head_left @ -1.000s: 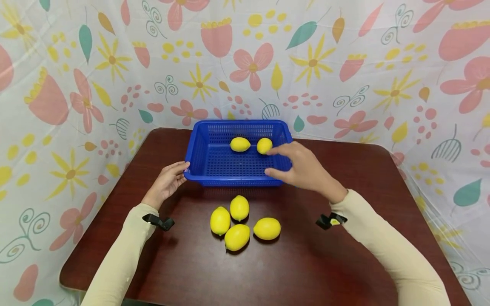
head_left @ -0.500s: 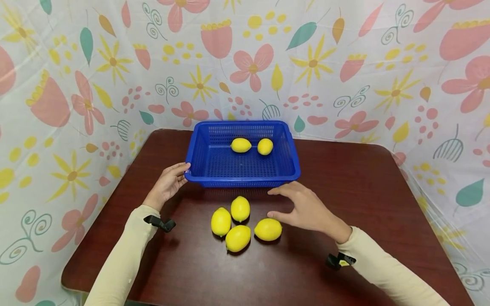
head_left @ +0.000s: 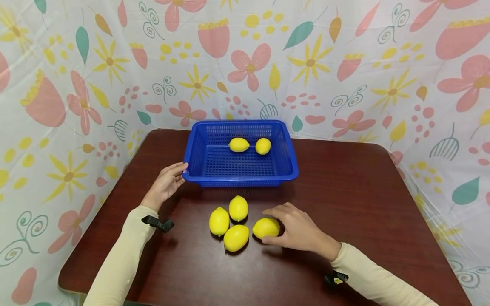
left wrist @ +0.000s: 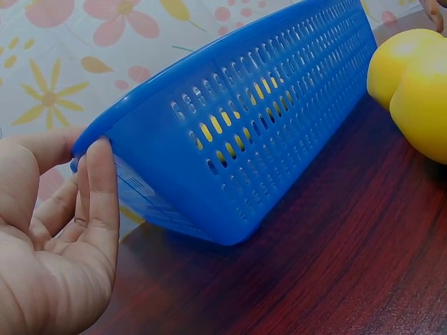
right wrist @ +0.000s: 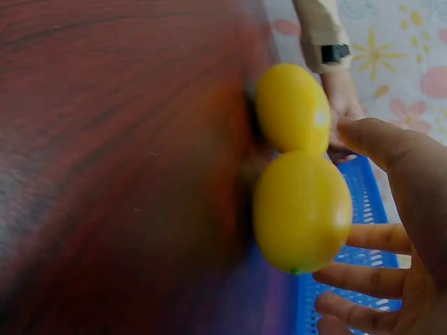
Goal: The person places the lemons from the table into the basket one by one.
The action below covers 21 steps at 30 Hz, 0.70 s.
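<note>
Blue basket (head_left: 239,179) is rim-pinched by left hand (head_left: 165,185); in front, rightmost lemon (head_left: 266,228) is straddled, ungripped, by half-open right hand (head_left: 300,228); mid-body squeeze advised.

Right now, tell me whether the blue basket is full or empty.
Neither: the blue basket holds just two lemons toward its far side, and its slotted floor shows bare in front of them.
</note>
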{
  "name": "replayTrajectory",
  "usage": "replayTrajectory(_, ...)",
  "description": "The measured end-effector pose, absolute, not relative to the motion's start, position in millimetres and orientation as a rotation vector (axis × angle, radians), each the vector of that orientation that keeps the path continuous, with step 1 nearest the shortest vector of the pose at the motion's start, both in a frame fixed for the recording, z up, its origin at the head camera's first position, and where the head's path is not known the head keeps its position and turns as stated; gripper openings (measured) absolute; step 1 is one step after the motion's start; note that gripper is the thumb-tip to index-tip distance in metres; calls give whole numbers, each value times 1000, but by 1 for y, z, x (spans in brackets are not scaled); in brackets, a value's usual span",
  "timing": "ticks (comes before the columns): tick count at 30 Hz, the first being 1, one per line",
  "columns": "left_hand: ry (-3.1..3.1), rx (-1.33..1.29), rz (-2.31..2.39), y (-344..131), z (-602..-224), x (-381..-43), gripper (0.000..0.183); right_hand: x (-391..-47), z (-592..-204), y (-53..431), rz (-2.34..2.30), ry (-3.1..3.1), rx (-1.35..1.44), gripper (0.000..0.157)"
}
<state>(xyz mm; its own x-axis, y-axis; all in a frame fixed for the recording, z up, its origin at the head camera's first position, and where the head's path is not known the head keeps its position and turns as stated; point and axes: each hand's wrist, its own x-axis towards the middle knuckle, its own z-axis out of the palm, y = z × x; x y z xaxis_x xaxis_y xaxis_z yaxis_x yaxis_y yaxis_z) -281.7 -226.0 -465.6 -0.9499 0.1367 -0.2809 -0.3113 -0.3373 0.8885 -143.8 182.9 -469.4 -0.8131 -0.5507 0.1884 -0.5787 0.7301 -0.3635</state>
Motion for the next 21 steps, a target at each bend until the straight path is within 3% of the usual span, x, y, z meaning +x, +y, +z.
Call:
replayTrajectory(10,1612,-217,2357,-226,-466,-282,4,-136,-477,177,495,-2894,802,83)
replayTrajectory(21,1617,-215,2355,-226,-465,-282,9,-133,-479,173,421,-2884,793,66)
